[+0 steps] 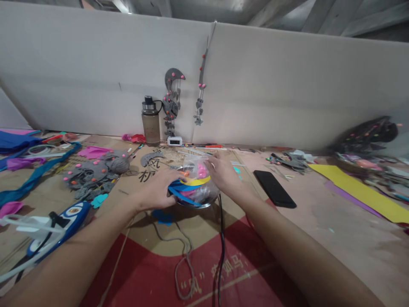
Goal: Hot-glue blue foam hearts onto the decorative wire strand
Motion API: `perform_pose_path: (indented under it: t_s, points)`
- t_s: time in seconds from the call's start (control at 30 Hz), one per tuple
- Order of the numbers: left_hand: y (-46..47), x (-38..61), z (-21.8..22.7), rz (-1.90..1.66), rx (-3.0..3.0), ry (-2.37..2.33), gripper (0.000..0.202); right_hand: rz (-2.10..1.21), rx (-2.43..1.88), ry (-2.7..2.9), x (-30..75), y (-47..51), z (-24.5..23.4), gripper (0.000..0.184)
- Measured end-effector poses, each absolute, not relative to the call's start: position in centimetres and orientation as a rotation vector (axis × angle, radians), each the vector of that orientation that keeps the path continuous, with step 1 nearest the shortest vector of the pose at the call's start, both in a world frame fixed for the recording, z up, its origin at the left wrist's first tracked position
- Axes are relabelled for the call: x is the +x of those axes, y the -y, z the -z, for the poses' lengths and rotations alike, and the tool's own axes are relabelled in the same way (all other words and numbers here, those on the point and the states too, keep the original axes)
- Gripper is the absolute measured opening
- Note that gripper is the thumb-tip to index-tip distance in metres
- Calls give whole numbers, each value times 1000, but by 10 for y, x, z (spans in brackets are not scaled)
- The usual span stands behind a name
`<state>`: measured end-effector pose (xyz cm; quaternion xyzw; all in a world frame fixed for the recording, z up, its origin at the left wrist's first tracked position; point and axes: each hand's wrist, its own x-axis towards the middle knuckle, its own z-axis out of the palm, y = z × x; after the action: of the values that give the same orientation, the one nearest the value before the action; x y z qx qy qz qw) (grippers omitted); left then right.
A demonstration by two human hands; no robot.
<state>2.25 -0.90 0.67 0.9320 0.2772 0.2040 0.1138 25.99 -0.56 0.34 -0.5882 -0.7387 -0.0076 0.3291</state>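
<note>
A round metal bowl (204,206) stands on the cardboard in front of me, filled with a clear plastic bag (209,191), pink and orange bits and coloured scraps. My left hand (159,187) is at the bowl's left side, thumb and fingers closed around blue strips (185,187) that look like felt. A yellow strip (196,182) curves across the top of the blue ones. At the upper right of the bowl, my right hand (221,171) has its fingers bent together on the plastic bag's edge. The fingertips are partly hidden.
Grey felt pieces with coloured balls (92,172) and a blue-and-white tool with a cord (75,213) lie left. A bottle (151,123) and small digital clock (174,141) stand behind. A black phone (275,188) and yellow sheet (361,189) lie right. Grey yarn (175,273) trails in front.
</note>
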Motion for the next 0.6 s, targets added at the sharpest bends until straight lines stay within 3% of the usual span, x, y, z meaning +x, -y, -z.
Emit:
perform_pose_path:
  t_s: [0.1,0.3,0.5,0.6]
  points:
    - [13,19,-15,-543,2640,-819,45,61,-1533,1905,258,13,-14,29]
    - [6,23,-6,-661,2548,-778,4,108,-1320,1854,253,18,-19,29]
    - [11,28,-3,-845,2837,-738,18,15,-1136,2120,242,13,-3,21]
    - [16,29,-5,-893,2971,-706,14,58,-1148,2107,240,14,-3,20]
